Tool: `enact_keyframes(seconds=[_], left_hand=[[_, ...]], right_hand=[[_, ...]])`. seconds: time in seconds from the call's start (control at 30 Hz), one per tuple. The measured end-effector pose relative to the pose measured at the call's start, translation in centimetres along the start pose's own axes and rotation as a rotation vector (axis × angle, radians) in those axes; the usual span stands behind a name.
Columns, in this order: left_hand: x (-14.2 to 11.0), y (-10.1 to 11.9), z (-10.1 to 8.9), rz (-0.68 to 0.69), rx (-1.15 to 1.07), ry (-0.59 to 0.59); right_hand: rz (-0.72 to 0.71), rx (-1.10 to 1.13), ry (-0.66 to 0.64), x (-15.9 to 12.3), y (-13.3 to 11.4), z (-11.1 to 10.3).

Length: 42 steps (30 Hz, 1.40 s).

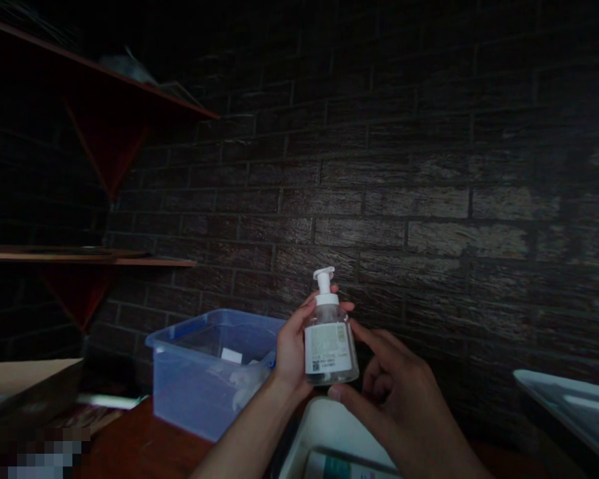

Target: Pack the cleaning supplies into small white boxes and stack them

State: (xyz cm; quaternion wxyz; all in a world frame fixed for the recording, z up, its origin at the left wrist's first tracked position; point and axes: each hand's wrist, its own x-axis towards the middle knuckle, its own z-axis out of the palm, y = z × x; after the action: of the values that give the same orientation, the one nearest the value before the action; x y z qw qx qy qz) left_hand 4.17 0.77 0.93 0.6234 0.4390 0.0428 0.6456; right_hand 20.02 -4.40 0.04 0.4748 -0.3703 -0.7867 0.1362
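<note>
On my left, a reddish-brown wooden shelf [170,262] juts along the dark brick wall [329,166], and below it an open, tan cardboard box [30,392] sits at the side. Next along stands a translucent blue plastic bin [190,392] on the reddish-brown wooden table [130,439], a small white item [231,356] showing inside, below its far rim.

Just past the bin's right-hand corner, the person's left hand [292,339] is wrapped around a clear, squat bottle with a white pump top and a pale printed label [329,349]. The bottle is held in the air, nearly upright with its label towards us, above the far edge of an open white plastic container [309,419]; a green-and-white item [329,466] lies in that container.

On the bottle's other side, the right hand [409,386] is partly open, thumb near the base and index finger by the shoulder; whether either touches, I can't tell from here. I'd judge the step in hand to be holding and steadying the bottle. The next move seems to call for a secure left grip, with the right fingers settling gently and keeping off the pump.
</note>
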Motion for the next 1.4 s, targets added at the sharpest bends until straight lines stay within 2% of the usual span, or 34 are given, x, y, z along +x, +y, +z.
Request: enact_keyframes(seconds=[0.2,0.37,0.6,0.7,0.87,0.93,1.07,1.17,1.33,1.4], left_hand=[[0.1,0.1,0.3,-0.149,-0.021,0.039],[0.2,-0.5,0.1,-0.202,0.033,0.042],[0.0,-0.6,-0.1,-0.304,-0.015,-0.172],[0.1,-0.5,-0.2,-0.323,-0.001,-0.187],[0.7,-0.4,-0.7,-0.32,0.011,-0.117],[1.0,-0.6,-1.1,-0.346,0.044,-0.117],[1.4,-0.8,-2.0,-0.367,0.123,-0.138],[1.1,-0.5,-2.2,-0.282,0.209,-0.151],[0.4,0.4,-2.3,-0.184,0.364,-0.235],[0.4,0.3,-2.5,-0.106,0.418,-0.246]], right_hand=[[-0.019,-0.066,0.066,-0.1,0.1,-0.6],[0.01,0.086,0.195,0.1,1.1,-1.3],[0.085,0.246,0.292,-0.1,1.1,-1.4],[0.086,0.283,0.273,-0.2,1.1,-1.2],[0.086,0.374,0.148,-0.2,1.8,-0.9],[0.078,0.326,0.137,-0.2,2.2,-0.9],[0.051,0.117,0.214,-0.1,2.9,-0.7],[0.026,0.002,0.25,-0.3,3.0,-0.6],[0.013,-0.148,0.163,-0.7,1.7,-1.0],[-0.005,-0.231,0.128,-1.2,1.2,-1.3]])
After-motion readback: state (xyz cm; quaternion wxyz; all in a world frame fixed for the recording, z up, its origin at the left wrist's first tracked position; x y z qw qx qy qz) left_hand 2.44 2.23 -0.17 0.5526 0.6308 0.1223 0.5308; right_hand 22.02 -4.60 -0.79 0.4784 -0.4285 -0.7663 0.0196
